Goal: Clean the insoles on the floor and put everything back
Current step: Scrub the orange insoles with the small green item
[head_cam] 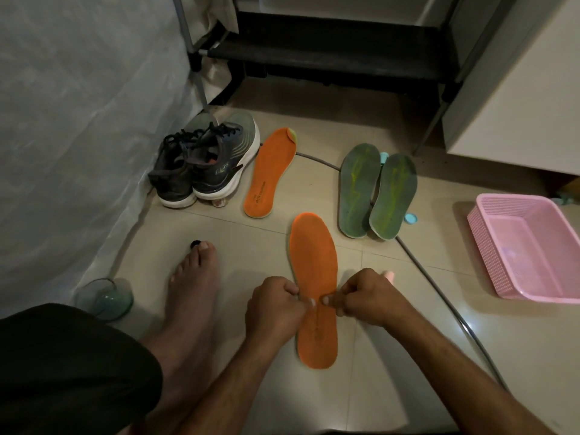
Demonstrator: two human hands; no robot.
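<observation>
Head view: near orange insole [314,265] lies on the floor [392,356], long axis running away from me. My left hand [274,304] and right hand [365,298] pinch its opposite edges at the waist, both equally near.

Small dark print is seen on the far orange insole [270,173], near its heel end, running along its length, but the letters are too small and blurred to be read. A faint line of print is also made out on the near orange insole [314,287], close to where it is pinched; nothing legible there either. A pale marking is glimpsed on the side of the right-hand sneaker [221,164], unreadable too.
</observation>
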